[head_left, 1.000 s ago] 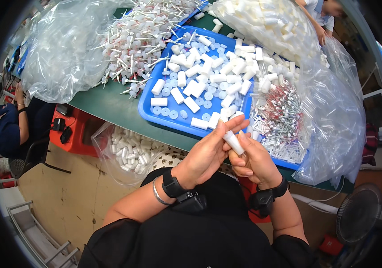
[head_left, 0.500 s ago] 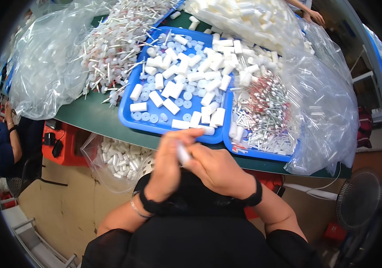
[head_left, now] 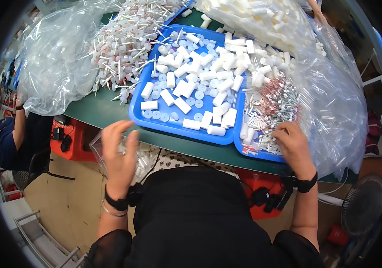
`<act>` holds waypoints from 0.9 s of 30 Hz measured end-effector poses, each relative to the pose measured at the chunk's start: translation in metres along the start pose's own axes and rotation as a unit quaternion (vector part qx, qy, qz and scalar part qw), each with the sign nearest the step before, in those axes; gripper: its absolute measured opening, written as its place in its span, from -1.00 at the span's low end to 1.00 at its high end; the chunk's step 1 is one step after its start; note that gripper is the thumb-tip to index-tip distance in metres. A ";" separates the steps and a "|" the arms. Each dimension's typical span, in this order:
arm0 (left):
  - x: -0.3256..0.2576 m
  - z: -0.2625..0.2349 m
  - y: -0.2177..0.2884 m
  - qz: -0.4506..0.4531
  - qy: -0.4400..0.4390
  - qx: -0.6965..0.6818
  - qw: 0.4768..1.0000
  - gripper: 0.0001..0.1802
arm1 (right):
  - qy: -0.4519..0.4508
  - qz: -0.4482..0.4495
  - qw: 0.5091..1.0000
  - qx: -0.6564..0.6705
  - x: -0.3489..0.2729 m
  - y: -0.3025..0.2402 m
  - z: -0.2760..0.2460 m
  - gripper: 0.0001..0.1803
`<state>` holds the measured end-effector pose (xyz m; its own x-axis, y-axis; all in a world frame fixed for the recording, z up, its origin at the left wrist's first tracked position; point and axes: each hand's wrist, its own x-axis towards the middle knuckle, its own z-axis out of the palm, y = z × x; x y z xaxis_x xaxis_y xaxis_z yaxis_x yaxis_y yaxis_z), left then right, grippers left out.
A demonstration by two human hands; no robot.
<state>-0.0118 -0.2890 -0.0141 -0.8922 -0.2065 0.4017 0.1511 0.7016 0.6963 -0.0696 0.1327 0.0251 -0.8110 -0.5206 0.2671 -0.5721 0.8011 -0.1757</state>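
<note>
My left hand [head_left: 120, 154] is raised off the table's near edge, fingers spread and nothing in them. Below and beside it is an open clear bag [head_left: 145, 163] of white pieces, partly hidden by the hand. At the right, my right hand [head_left: 292, 145] reaches into a blue tray [head_left: 262, 155], its fingertips pinched at a heap of thin metal pins [head_left: 273, 109] with red and white parts. Whatever is between those fingertips is too small to make out. Left of it, a larger blue tray [head_left: 173, 128] holds white cylinders [head_left: 182, 106] and translucent round discs [head_left: 198, 103].
A big heap of white-stemmed pieces with discs [head_left: 122, 44] covers the table's far left. Clear plastic bags [head_left: 52, 67] lie at both sides, and a bag of white cylinders [head_left: 262, 22] at the back. Another person [head_left: 10, 134] sits left; a fan [head_left: 364, 203] stands right.
My hands were together on a white cylinder in front of me. Now they are apart, the left moved left and opened, the right in the right tray. The cylinder is out of my hands.
</note>
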 end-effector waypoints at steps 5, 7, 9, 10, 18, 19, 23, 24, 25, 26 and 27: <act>0.051 0.070 0.045 0.185 -0.074 -0.011 0.980 -0.76 | 0.076 0.047 0.993 0.077 0.005 -0.011 -0.009 -0.79; 0.059 0.096 0.043 0.212 -0.130 0.047 0.967 -0.75 | 0.101 0.046 0.990 0.084 0.011 -0.019 -0.012 -0.82; 0.061 0.104 0.043 0.211 -0.148 0.094 0.962 -0.76 | 0.121 0.041 0.988 0.088 0.014 -0.026 -0.011 -0.84; 0.063 0.110 0.043 0.214 -0.158 0.114 0.957 -0.76 | 0.129 0.039 0.987 0.087 0.014 -0.027 -0.009 -0.84; 0.074 0.117 0.032 0.242 -0.165 0.115 0.949 -0.81 | 0.141 0.047 0.980 0.133 0.026 -0.043 0.004 -0.85; 0.075 0.116 0.033 0.250 -0.174 0.125 0.944 -0.80 | 0.139 0.048 0.979 0.143 0.028 -0.046 0.004 -0.86; 0.075 0.115 0.032 0.281 -0.182 0.138 0.932 -0.79 | 0.130 0.041 0.981 0.141 0.037 -0.054 0.004 -0.88; 0.076 0.113 0.033 0.285 -0.184 0.156 0.928 -0.74 | 0.133 0.036 0.981 0.140 0.039 -0.056 0.004 -0.88; 0.076 0.113 0.034 0.282 -0.183 0.155 0.929 -0.73 | 0.136 0.031 0.980 0.139 0.041 -0.058 0.004 -0.88; 0.077 0.112 0.035 0.279 -0.183 0.153 0.930 -0.71 | 0.138 0.032 0.980 0.139 0.042 -0.060 0.003 -0.88; 0.078 0.111 0.035 0.276 -0.183 0.152 0.931 -0.70 | 0.139 0.034 0.980 0.140 0.043 -0.062 0.002 -0.88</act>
<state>-0.1233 -0.2049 -0.0243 -0.8083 0.4497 0.3799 0.5515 0.8042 0.2214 -0.0694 0.0605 0.0455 -0.8054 -0.3374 0.4873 -0.5613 0.6982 -0.4443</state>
